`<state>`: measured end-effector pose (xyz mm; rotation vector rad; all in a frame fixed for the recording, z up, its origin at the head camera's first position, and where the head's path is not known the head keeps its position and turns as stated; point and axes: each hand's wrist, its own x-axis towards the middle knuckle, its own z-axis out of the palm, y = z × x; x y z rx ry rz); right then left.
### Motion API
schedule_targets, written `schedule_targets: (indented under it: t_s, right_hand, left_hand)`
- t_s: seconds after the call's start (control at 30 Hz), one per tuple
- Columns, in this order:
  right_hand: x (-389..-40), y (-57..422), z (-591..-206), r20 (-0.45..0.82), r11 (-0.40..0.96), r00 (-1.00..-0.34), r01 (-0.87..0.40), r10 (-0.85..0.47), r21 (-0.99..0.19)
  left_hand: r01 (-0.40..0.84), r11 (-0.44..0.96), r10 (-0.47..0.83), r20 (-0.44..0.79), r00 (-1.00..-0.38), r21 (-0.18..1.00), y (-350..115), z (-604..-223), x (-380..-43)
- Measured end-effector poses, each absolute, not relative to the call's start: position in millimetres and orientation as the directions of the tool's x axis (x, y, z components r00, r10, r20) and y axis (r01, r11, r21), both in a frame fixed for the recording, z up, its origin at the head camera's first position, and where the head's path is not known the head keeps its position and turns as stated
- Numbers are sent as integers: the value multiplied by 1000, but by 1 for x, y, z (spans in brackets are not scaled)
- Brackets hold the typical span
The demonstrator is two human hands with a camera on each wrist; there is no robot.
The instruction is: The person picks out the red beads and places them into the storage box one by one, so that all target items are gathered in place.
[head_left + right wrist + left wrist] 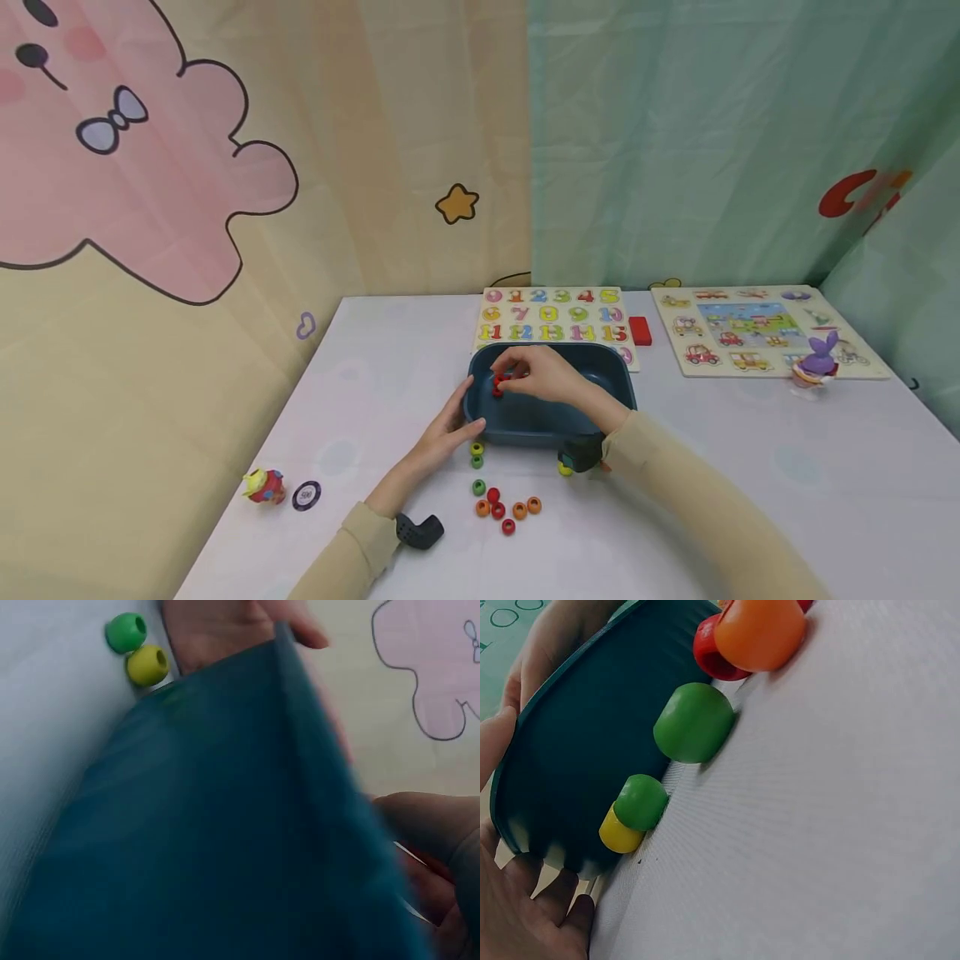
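A dark blue basin (pixel 555 435) stands on the table in front of me. My left hand (pixel 442 435) holds its left end, thumb at the near corner and fingers along the outer wall. The left wrist view shows those fingers (pixel 555 900) bent against the wall. My right hand (pixel 542 373) reaches over the basin's left part and pinches small red beads (pixel 498 384) at its fingertips; the right wrist view hides them behind the wall. Before the basin lie a yellow bead (pixel 477 448), green beads (pixel 478 487), red beads (pixel 508 527) and orange beads (pixel 534 505).
Behind the basin lie a number puzzle board (pixel 555 315) and a red block (pixel 640 331). A vehicle puzzle board (pixel 727 364) with a purple-topped toy (pixel 817 358) is at right. A small toy figure (pixel 265 486) and a round chip (pixel 306 496) sit at left.
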<state>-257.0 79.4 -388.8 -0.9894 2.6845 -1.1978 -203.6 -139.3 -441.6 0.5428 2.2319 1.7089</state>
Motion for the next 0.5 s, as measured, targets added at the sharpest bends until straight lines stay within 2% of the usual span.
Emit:
schedule_targets:
  t_s: [0.17,0.37,0.5]
  right_hand:
    - [-272,73,-412,148,600,-847,-474,-511,-645]
    - [-275,69,-427,134,701,-860,-482,-492,-526]
    - [-275,67,-432,89,724,-862,-472,-500,-503]
  left_hand:
    - [133,241,456,8,-890,961,-139,-442,-203]
    - [149,250,450,21,-893,957,-139,-441,-203]
    - [150,250,453,22,-891,957,-139,-441,-203]
